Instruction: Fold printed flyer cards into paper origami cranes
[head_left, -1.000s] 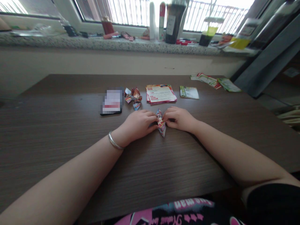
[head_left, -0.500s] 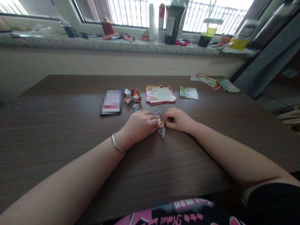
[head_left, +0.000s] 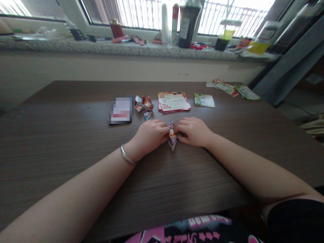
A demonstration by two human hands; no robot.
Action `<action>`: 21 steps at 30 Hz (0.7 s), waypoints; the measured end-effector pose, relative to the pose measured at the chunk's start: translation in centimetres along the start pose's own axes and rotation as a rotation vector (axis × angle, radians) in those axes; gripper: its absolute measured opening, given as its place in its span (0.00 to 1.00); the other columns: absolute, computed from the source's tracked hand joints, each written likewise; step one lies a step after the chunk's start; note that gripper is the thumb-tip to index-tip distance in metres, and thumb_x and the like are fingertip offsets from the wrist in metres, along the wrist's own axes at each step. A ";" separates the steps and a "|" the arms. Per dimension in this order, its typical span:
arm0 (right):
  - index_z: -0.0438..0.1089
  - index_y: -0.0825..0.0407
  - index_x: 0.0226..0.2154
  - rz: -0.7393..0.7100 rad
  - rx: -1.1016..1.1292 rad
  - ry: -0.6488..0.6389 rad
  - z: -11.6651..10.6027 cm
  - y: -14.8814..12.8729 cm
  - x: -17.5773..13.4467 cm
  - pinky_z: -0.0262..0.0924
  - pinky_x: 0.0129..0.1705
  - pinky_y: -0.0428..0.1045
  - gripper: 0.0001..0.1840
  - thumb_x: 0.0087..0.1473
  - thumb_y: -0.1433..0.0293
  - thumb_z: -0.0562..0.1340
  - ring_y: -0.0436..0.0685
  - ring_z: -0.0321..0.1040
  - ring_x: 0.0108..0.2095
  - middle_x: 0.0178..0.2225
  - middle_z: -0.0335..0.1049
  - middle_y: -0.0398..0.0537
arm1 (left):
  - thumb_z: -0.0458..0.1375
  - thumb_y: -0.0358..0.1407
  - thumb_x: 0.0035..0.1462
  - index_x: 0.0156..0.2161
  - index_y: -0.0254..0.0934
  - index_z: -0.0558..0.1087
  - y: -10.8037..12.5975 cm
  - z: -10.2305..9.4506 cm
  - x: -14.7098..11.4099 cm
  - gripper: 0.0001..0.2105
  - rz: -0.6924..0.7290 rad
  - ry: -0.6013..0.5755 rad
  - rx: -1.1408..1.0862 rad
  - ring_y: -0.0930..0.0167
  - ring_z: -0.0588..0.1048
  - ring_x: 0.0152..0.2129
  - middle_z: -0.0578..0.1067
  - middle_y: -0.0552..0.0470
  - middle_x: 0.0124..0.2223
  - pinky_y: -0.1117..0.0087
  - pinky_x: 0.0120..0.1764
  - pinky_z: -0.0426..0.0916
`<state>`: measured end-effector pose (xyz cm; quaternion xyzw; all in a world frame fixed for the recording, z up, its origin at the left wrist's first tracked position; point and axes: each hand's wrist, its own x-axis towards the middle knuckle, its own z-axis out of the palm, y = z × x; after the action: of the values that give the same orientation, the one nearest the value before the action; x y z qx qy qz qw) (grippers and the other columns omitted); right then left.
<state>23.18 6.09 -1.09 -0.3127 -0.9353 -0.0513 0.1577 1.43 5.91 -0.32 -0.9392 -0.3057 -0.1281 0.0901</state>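
Observation:
Between my two hands, on the brown table (head_left: 152,189), is a small folded paper piece (head_left: 172,136) with a colourful print and pointed ends. My left hand (head_left: 152,135), with a silver bangle at the wrist, grips its left side with curled fingers. From the other side, the fingers of my right hand (head_left: 193,131) close on its right edge; the fingertips are partly hidden. Just beyond my left hand lies another folded paper shape (head_left: 144,106) with several pointed flaps.
A phone-like object (head_left: 120,110), blurred out, lies left of the folded shape. Behind my hands are a stack of printed cards (head_left: 174,102) and a smaller paper stack (head_left: 204,100). Loose paper strips (head_left: 225,87) lie far right. Bottles and small items crowd the stone windowsill (head_left: 152,50).
The folded paper has turned slightly, its near tip swinging left to stand straighter. My right hand's fingers have curled in closer around its right edge. My left hand has barely moved.

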 end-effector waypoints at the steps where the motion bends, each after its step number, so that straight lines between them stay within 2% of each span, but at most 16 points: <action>1: 0.73 0.51 0.36 0.009 -0.011 0.000 0.0 0.0 0.0 0.58 0.40 0.51 0.08 0.55 0.68 0.60 0.57 0.68 0.38 0.38 0.75 0.50 | 0.57 0.35 0.60 0.36 0.35 0.75 0.0 0.0 0.0 0.07 -0.007 0.002 0.004 0.66 0.76 0.34 0.78 0.47 0.36 0.66 0.38 0.70; 6: 0.73 0.52 0.34 -0.002 -0.052 0.017 0.1 -0.2 0.1 0.57 0.39 0.50 0.08 0.57 0.68 0.59 0.57 0.66 0.37 0.35 0.75 0.50 | 0.56 0.34 0.61 0.36 0.33 0.74 0.0 0.3 0.0 0.07 -0.012 0.018 0.009 0.65 0.76 0.33 0.77 0.46 0.35 0.66 0.38 0.69; 11: 0.74 0.53 0.33 0.009 -0.070 0.009 0.1 -0.4 0.4 0.57 0.39 0.51 0.08 0.57 0.69 0.59 0.57 0.65 0.36 0.33 0.74 0.50 | 0.54 0.35 0.62 0.35 0.33 0.73 0.1 0.4 -0.1 0.08 -0.046 0.018 0.049 0.65 0.76 0.29 0.77 0.48 0.32 0.67 0.31 0.68; 21: 0.73 0.52 0.32 0.107 0.057 0.014 0.4 -0.3 0.5 0.58 0.40 0.51 0.05 0.52 0.71 0.60 0.57 0.65 0.37 0.33 0.74 0.49 | 0.55 0.35 0.61 0.36 0.34 0.74 0.2 0.2 -0.1 0.08 -0.088 -0.019 0.031 0.67 0.76 0.32 0.77 0.48 0.34 0.69 0.33 0.68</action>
<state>22.52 6.23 -1.31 -0.3573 -0.9171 -0.0185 0.1756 1.48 5.78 -0.57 -0.9245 -0.3494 -0.1183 0.0958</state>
